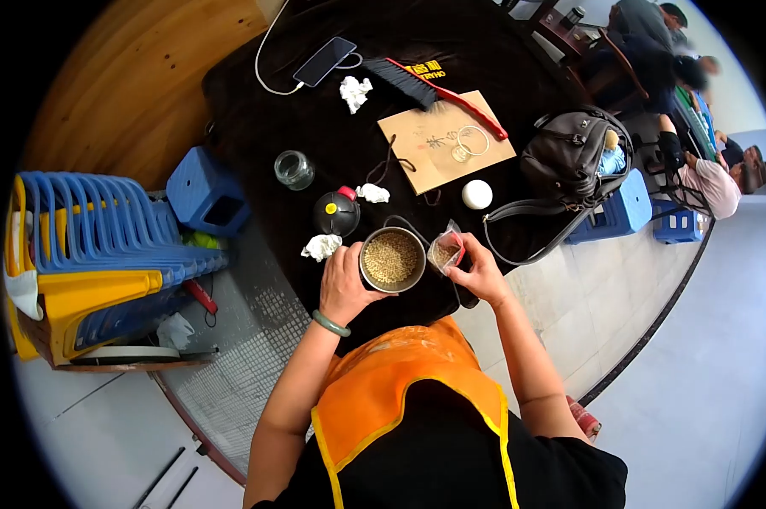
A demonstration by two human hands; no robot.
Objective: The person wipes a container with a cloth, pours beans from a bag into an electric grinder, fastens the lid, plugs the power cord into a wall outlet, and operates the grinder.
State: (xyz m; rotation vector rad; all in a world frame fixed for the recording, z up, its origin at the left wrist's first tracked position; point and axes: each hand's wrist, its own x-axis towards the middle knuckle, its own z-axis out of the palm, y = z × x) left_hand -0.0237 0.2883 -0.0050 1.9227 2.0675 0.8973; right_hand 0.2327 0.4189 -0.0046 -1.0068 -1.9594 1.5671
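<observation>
In the head view, the left hand (345,286), with a green bangle (331,324) at its wrist, has its fingers clamped on the side of a round grey metal bowl (422,271). The bowl holds pale beige grains (390,257) and sits in front of the orange apron with yellow trim (425,349), at the near edge of the worktop covered in dark cloth (247,102). The right hand (483,273) has its fingers pinched on a small clear plastic bag with a red edge (445,252), just beside the bowl; brownish contents show through it. Beyond the left hand stands a rounded black container with a red top (336,214), with crumpled white tissue (322,247) near it. A clear glass jar (294,171) stands farther off. Beyond the right hand lie a white round object (477,195) and a flat brown paper bag (425,176). A red-handled brush with black bristles (476,114) overlaps the paper bag's far edge, and a dark leather handbag (561,161) is at the right.
</observation>
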